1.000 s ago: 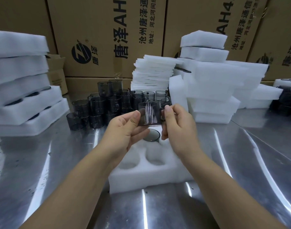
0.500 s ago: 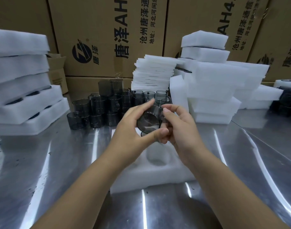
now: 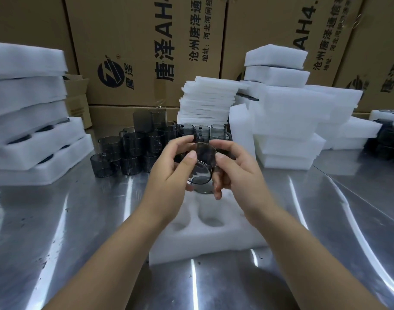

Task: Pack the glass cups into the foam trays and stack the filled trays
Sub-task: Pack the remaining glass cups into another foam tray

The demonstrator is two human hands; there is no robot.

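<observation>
A smoky grey glass cup [image 3: 203,163] is held between both hands above the far end of a white foam tray [image 3: 205,242]. My left hand [image 3: 171,173] grips its left side with thumb and fingers. My right hand [image 3: 236,168] holds its right side, by the handle. The cup is tilted with its base toward me. The tray lies on the steel table and shows two empty round pockets near me. Another cup [image 3: 205,190] sits in a far pocket, mostly hidden by my hands. Several loose grey cups [image 3: 129,153] stand stacked behind the tray.
Filled foam trays [image 3: 30,130] are stacked at the left. Thin foam sheets [image 3: 205,101] and empty foam trays [image 3: 287,121] are piled behind and to the right. Cardboard boxes [image 3: 146,48] wall off the back. More dark cups [image 3: 388,142] sit at the far right.
The cup has been turned in both hands, from upright side view to tilted with its base facing me, and lowered a little toward the tray.
</observation>
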